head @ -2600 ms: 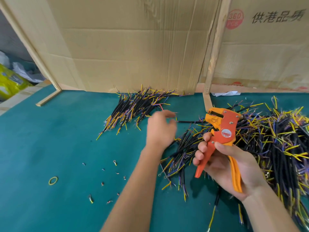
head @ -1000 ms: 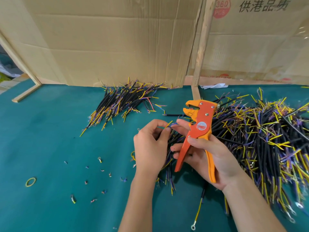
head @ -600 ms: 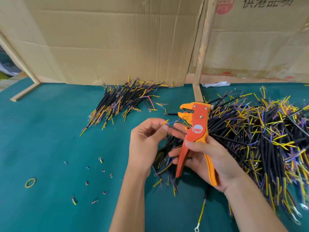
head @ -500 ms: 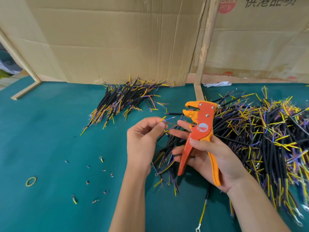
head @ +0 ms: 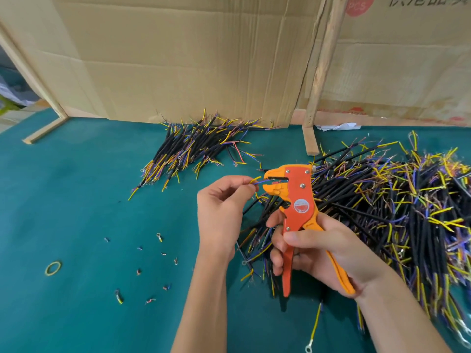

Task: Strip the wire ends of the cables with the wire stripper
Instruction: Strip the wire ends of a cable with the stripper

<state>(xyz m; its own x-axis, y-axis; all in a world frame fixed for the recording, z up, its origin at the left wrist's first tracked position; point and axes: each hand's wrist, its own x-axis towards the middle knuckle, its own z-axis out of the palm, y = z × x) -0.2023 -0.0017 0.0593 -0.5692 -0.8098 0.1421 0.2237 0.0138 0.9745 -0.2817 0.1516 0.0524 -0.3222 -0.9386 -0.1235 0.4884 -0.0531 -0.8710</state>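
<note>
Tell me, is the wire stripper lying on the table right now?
No, the wire stripper is held off the green table in the right hand, its open jaws facing the wire ends pinched by the left hand.

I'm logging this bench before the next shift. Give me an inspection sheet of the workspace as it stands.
Surface: teal mat.
Job's things: orange wire stripper, mouth open; thin wires at its mouth.
Clutter: cut ring terminals and scraps; yellow rubber band.
Grippers: left hand pinches the wires; right hand grips the stripper's handles.
Cables: small pile by the cardboard; large pile at right.
Surroundings: cardboard wall, wooden post.
</note>
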